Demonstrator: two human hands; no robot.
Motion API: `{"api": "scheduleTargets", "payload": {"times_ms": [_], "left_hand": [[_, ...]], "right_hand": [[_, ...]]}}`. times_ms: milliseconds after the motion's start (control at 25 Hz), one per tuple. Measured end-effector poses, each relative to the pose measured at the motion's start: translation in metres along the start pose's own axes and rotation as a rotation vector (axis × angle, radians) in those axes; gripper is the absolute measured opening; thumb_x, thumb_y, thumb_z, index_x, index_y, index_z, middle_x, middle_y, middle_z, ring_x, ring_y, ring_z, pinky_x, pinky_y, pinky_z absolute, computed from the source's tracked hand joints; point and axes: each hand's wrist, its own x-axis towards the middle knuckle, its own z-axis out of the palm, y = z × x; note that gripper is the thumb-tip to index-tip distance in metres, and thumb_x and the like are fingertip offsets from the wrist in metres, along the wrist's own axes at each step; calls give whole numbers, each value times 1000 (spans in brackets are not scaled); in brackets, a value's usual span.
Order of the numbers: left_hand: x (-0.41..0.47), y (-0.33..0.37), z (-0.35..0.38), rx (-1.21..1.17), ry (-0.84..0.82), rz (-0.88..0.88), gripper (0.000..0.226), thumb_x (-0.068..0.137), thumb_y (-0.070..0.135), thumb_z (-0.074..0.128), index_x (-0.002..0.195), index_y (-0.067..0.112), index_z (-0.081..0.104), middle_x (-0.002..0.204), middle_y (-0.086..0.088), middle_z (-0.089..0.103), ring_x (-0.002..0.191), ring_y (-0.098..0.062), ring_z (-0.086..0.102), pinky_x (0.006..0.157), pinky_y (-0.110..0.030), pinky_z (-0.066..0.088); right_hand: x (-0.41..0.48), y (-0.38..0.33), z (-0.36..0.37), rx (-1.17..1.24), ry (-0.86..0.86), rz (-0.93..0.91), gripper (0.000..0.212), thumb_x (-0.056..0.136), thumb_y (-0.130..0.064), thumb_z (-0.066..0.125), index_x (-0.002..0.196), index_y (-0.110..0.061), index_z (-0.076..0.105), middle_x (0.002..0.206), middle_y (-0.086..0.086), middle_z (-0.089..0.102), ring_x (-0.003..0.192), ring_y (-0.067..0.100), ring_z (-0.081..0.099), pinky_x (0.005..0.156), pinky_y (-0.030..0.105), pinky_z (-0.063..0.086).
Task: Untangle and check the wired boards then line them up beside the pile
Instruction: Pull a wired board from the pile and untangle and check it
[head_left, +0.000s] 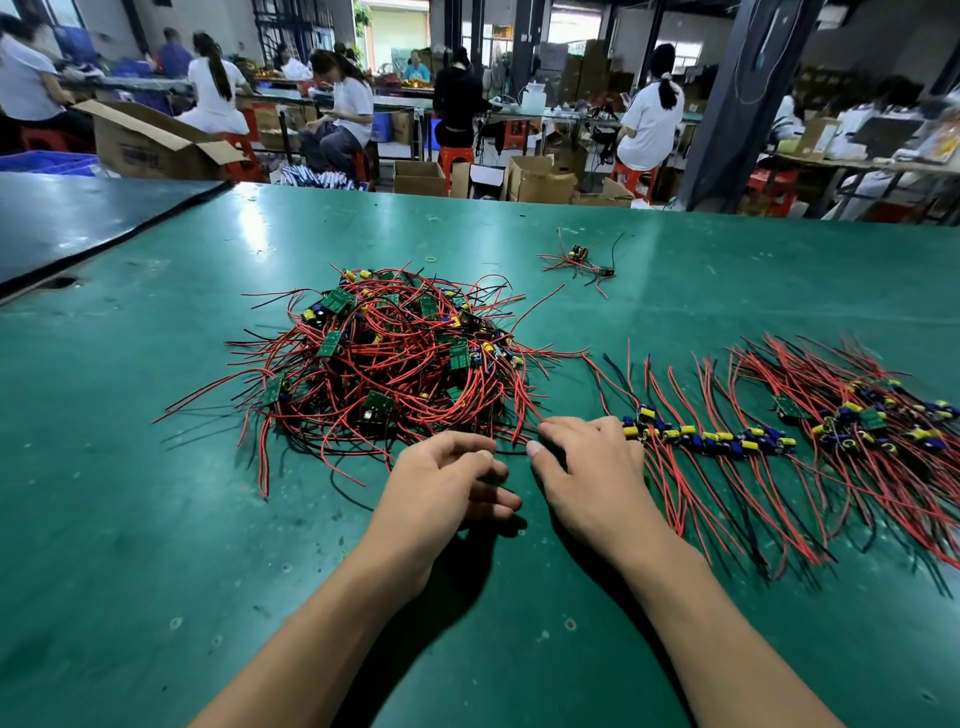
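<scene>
A tangled pile (384, 358) of small green boards with red and black wires lies on the green table (156, 519), just beyond my hands. To its right runs a row of lined-up boards (727, 441), their wires spread toward me and away. My left hand (447, 483) hovers at the pile's near edge with its fingers loosely curled and nothing visible in them. Beside it, my right hand (587, 467) lies palm down, its fingers spread at the left end of the row, next to the nearest board there.
A small separate cluster of wired boards (579, 262) lies farther back on the table. A dark mat (78, 218) covers the table's far left. Beyond the far edge are cardboard boxes (540, 182), stools and several seated people.
</scene>
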Motion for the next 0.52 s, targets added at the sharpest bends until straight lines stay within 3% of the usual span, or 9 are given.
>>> {"api": "scheduleTargets", "payload": {"times_ms": [120,200,320,520], "left_hand": [[1,0,0,-3,-13,-4,12,96,-2,51,101,-2,62,86,-20,66,58,-25,67,58,-32,60],[1,0,1,-12,-18,-9,14,98,3,50,103,-3,62,87,-20,67,58,-24,68,57,-31,59],[2,0,2,-41,-30,-20,22,100,16,51,104,-1,64,92,-22,70,62,-26,69,56,-31,60],[7,1,-1,-96,-86,-59,37,100,33,51,107,0,66,98,-23,72,65,-25,68,57,-30,60]], "right_hand": [[-2,-8,-8,285,220,-31,17,93,-36,68,96,-23,78,97,-11,74,99,14,57,88,29,39],[-4,-13,-16,503,273,9,13,87,-34,76,78,-24,78,69,-18,69,72,0,57,69,12,40],[-5,-20,-27,793,131,28,20,86,-27,78,68,-18,75,52,-15,59,49,-1,45,52,12,34],[-8,-21,-36,1115,-226,12,22,85,-18,78,65,-12,70,53,-6,53,49,5,42,49,14,35]]}}
